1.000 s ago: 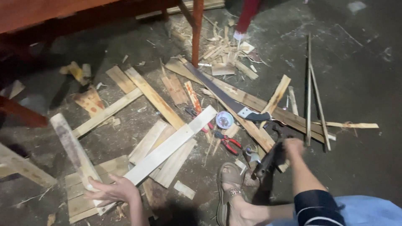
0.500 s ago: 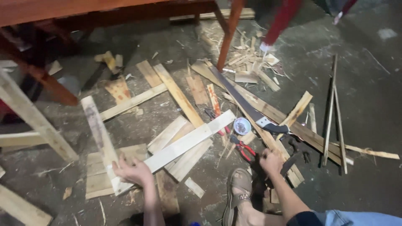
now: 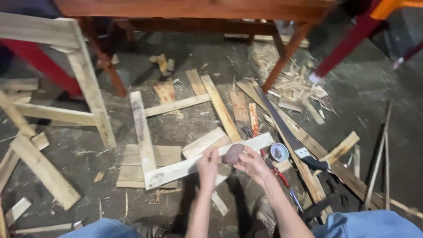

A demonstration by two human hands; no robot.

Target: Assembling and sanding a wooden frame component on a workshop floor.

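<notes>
On the floor among wood scraps: both hands, left (image 3: 208, 161) and right (image 3: 252, 162), close together, pinch a small dark pad (image 3: 232, 154) above a pale plank (image 3: 207, 161). Saw (image 3: 291, 134) lies idle beside; planks loose, unassembled.

Left hand (image 3: 208, 161) and right hand (image 3: 252, 162) pinch a small dark brownish piece (image 3: 232, 154) between their fingertips. Directly beyond the fingers, a long pale plank (image 3: 176, 169) lies on the floor. Just right of them: round tin (image 3: 279, 152), handsaw (image 3: 286, 130), red-handled pliers (image 3: 276, 172).
</notes>
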